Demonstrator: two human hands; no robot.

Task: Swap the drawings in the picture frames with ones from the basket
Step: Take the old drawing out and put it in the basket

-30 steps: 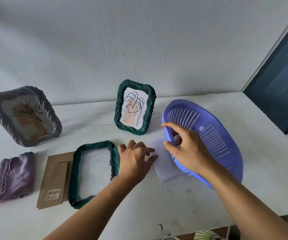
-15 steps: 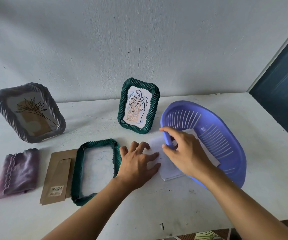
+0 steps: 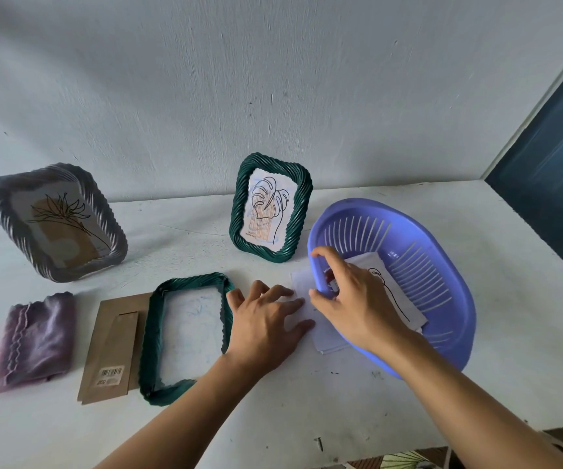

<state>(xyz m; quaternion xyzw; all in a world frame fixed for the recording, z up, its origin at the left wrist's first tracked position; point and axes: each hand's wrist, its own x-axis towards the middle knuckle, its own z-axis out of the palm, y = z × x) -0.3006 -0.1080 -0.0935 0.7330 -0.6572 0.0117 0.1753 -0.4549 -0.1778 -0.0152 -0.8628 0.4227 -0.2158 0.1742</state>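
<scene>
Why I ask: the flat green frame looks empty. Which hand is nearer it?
Left. The left hand lies just right of the flat frame; the right hand is farther right, gripping the basket rim.

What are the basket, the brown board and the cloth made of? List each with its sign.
The basket looks like moulded plastic: smooth, slightly glossy purple, with even slots in its wall. The brown board is probably cardboard or thin fibreboard: matt, flat, with a barcode sticker on it. The cloth is a soft purple fabric, folded, with a wavy stitched edge; its weave is too blurred to tell.
</scene>
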